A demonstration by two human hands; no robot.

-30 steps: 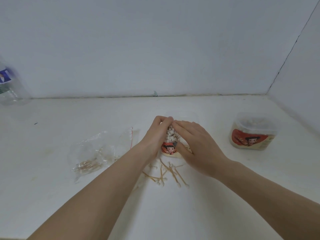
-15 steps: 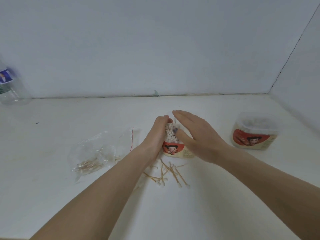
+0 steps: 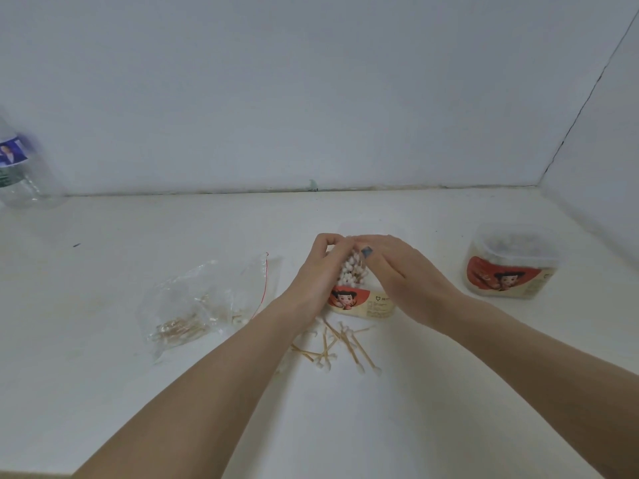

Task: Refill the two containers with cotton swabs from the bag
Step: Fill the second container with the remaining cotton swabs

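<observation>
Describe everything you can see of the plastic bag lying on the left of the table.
The plastic bag is clear, thin and crumpled, lying flat on the white table left of the left hand, which does not touch it. A red zip strip runs along its right edge, by the forearm. A small bundle of wooden-stemmed cotton swabs remains in its near-left corner; most of the bag looks empty. Whether the mouth is open cannot be told.

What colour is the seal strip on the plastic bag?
Red, a thin line along the bag's right edge, seen in the head view.
</observation>
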